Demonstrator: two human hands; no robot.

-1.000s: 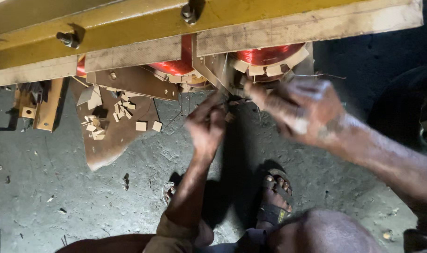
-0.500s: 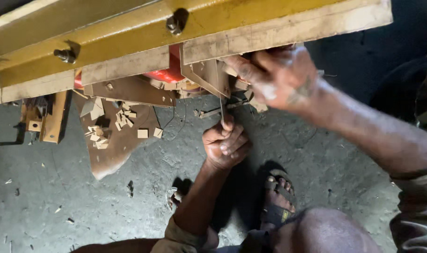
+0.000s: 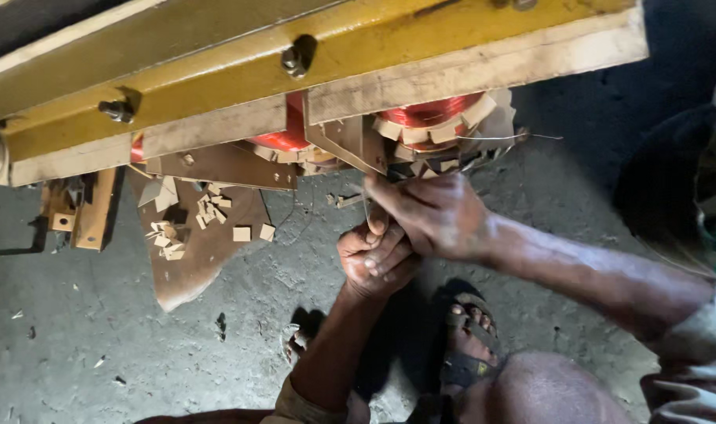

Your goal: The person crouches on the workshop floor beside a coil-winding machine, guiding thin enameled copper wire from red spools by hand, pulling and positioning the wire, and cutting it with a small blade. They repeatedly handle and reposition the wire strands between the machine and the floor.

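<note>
The left hand is curled shut around a thin wire, and the right hand is closed over its fingers. Both sit just below the red coil under the yellow frame.

Dim overall, lit softly from the upper left, so that the yellow frame and grey concrete floor read clearly while the upper right corner sinks into near-black shadow. Deep shade beneath the left hand and right hand, swallowing detail around the sandalled foot. Mild softness throughout, no glare, slight wide-angle stretch and blur toward the right edge.
</note>
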